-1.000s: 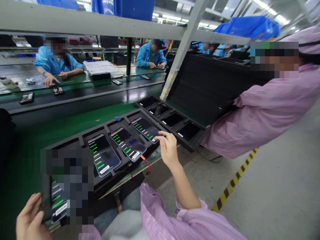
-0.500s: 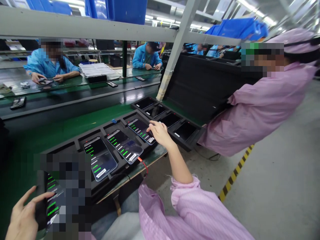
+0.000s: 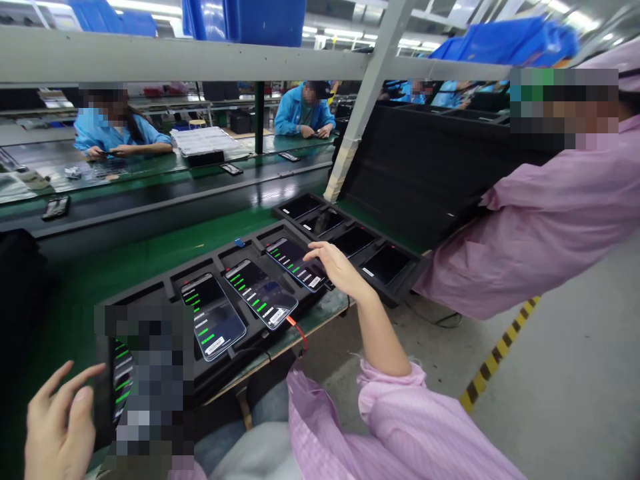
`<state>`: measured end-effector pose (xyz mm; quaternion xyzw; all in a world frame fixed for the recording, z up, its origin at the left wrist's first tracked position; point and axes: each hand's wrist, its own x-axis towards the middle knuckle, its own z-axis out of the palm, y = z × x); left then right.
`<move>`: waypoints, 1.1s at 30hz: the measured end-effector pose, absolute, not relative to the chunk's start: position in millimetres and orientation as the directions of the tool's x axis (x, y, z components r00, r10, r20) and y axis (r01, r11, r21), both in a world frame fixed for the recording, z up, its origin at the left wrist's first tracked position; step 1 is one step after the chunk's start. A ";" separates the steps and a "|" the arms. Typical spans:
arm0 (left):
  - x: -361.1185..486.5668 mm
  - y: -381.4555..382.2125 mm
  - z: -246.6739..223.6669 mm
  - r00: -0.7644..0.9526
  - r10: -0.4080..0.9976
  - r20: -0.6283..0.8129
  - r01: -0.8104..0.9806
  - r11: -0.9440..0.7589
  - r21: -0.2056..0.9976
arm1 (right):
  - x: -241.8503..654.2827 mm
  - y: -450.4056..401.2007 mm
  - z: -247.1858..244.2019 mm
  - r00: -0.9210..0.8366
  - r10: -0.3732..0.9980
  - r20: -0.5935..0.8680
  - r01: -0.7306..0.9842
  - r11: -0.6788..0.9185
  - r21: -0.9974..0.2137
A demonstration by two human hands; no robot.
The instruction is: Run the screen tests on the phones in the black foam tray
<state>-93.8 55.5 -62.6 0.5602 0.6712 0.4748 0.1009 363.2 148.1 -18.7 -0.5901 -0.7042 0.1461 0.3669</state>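
Note:
A black foam tray [image 3: 165, 270] holds several lit phones with green and white text. Over the lower part of the right phone [image 3: 287, 257] is my right hand [image 3: 337, 265], fingers spread and holding nothing. The middle phone [image 3: 260, 293] has a red cable [image 3: 300, 332] at its lower end. Left of it lies another phone [image 3: 215, 320]. At the tray's left end, a further phone [image 3: 123, 377] is partly hidden by a blurred patch. My left hand [image 3: 60, 427] is raised just left of that phone, fingers apart, with nothing in it.
A second tray [image 3: 395, 290] with dark-screened phones adjoins on the right, by a person in pink [image 3: 565, 220]. Behind it stands a large black case [image 3: 415, 167]. A slanted post [image 3: 370, 93] rises near it. Across the conveyor [image 3: 165, 207], people in blue handle devices.
My left hand has drawn back from the leftmost phone's screen. My right fingers have lifted slightly off the right phone. The view has shifted, so the scene sits farther right.

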 end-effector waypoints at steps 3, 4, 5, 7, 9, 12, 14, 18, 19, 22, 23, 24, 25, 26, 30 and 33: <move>-76.0 60.7 -39.1 0.064 0.920 0.386 0.834 -0.262 0.485 | 351.9 145.4 -9.2 -0.247 0.911 0.329 0.598 0.410 -0.688; -66.8 65.9 -32.7 0.195 0.922 0.336 0.834 -0.335 0.438 | 345.0 146.1 -6.9 -0.335 0.894 0.298 0.578 0.445 -0.684; -56.5 72.8 -27.6 0.329 0.902 0.281 0.818 -0.420 0.392 | 336.9 147.7 -5.6 -0.422 0.869 0.258 0.571 0.476 -0.669; -35.5 90.8 -21.0 0.544 0.825 0.154 0.750 -0.561 0.351 | 319.3 153.6 -5.9 -0.573 0.805 0.154 0.578 0.530 -0.620; -18.2 111.7 -17.3 0.639 0.767 0.052 0.719 -0.621 0.312 | 303.4 162.1 -9.4 -0.647 0.761 0.053 0.614 0.560 -0.557; -6.2 138.8 -12.1 0.539 0.831 0.142 0.829 -0.553 0.090 | 292.2 175.1 -15.9 -0.514 0.854 0.079 0.776 0.502 -0.382; -9.6 146.7 -7.9 0.416 0.854 0.313 0.905 -0.424 -0.047 | 297.3 180.7 -17.9 -0.368 0.907 0.203 0.868 0.413 -0.275; -43.5 130.5 -9.8 0.305 0.889 0.342 0.939 -0.341 0.048 | 335.0 182.6 -16.2 -0.291 0.926 0.241 0.865 0.362 -0.348; -56.1 121.7 -14.0 0.305 0.903 0.304 0.927 -0.355 0.124 | 347.3 181.9 -15.9 -0.268 0.937 0.226 0.848 0.341 -0.406; -92.8 95.3 -31.3 0.319 0.921 0.225 0.849 -0.383 0.364 | 379.1 179.9 -17.8 -0.241 0.954 0.181 0.788 0.301 -0.537; -102.0 89.0 -36.1 0.308 0.931 0.196 0.828 -0.364 0.427 | 385.9 179.9 -19.4 -0.259 0.953 0.159 0.770 0.303 -0.562; -108.7 84.9 -39.4 0.303 0.937 0.176 0.813 -0.350 0.465 | 390.1 180.3 -21.2 -0.269 0.953 0.140 0.764 0.299 -0.571; -112.7 83.0 -40.8 0.287 0.944 0.164 0.823 -0.331 0.461 | 391.6 181.0 -23.0 -0.254 0.958 0.129 0.777 0.282 -0.562; -114.1 83.1 -40.1 0.237 0.957 0.169 0.865 -0.287 0.412 | 390.5 181.8 -24.8 -0.211 0.968 0.134 0.806 0.250 -0.536; -106.6 89.6 -27.6 -0.139 0.938 0.317 0.976 0.076 0.204 | 366.4 179.1 -28.5 -0.060 0.962 0.267 0.910 0.163 -0.382; -104.8 84.2 -26.9 -0.169 0.899 0.405 0.948 0.035 0.317 | 341.2 164.3 -25.1 -0.265 0.928 0.261 0.848 0.353 -0.395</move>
